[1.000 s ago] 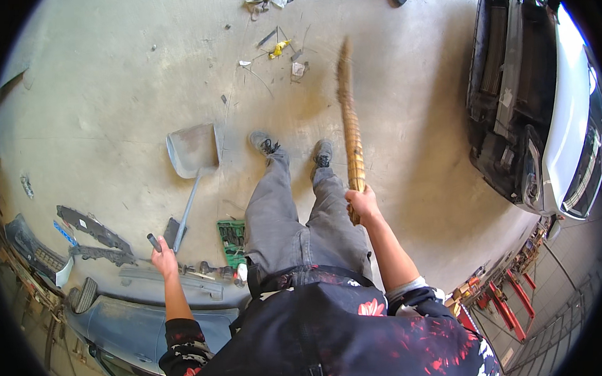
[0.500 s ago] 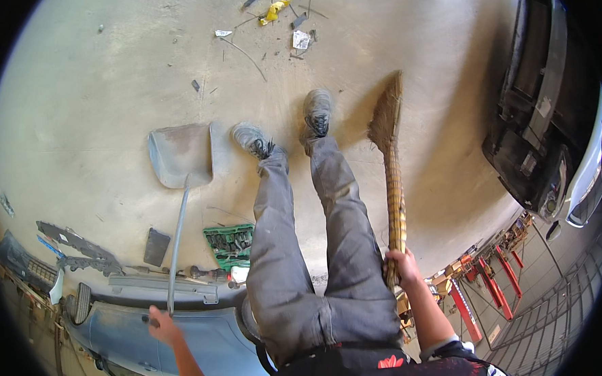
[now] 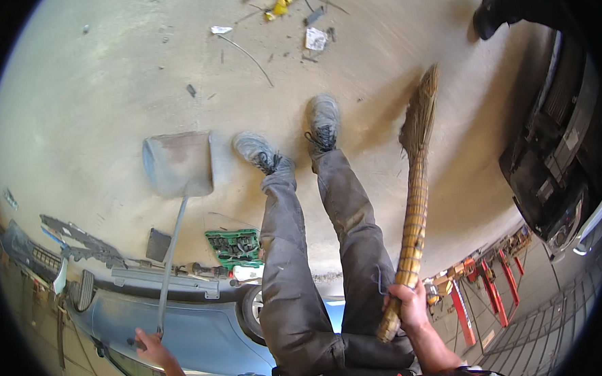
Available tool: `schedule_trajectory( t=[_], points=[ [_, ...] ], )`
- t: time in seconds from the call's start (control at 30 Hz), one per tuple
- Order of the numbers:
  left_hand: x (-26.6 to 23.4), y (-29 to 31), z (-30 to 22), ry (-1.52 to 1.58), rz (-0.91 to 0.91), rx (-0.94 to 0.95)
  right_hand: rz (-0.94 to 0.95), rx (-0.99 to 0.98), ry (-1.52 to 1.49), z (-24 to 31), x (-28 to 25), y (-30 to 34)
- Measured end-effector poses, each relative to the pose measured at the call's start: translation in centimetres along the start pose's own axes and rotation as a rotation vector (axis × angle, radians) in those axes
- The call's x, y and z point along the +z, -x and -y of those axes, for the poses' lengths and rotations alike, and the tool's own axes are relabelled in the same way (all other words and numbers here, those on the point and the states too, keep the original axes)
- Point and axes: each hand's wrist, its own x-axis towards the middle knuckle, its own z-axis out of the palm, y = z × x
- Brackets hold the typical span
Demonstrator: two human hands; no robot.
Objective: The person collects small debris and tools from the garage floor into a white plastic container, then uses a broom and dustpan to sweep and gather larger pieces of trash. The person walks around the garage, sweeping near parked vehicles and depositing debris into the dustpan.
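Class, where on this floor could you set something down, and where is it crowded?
Bare floor lies just left of the dustpan and between the broom and the stripped car front. It is crowded around the green tool case and the yellow scrap.

Right hand gripping straw broom, lower right, left hand holding long-handled dustpan, lower left, yellow scrap, top.

The floor is evenly lit, apparently from the right, as soft shadows are cast leftward by the broom and the dark car front. Toward the blue-fringed, black-cornered rim, straight edges are visibly bowed.
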Motion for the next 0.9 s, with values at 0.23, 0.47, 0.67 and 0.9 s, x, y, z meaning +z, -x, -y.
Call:
schedule_trajectory(
  t=[0.23,0.47,0.67,0.9],
  points=[
    [2.6,3.0,-3.3,0.059,0.059,0.058,0.235,-0.152,-0.079,2.5,13.4,-1.4],
    [1.1,4.6,-8.1,-0.136,0.05,0.272,0.414,-0.157,-0.008,3.1,19.2,5.7],
    [0.3,3.1,-9.3,-0.109,0.115,0.452,0.414,-0.292,0.138,4.1,15.0,10.1],
    [2.4,2.6,-11.6,0.024,0.187,0.52,-0.078,-0.765,0.781,20.3,12.9,1.4]
  ],
)
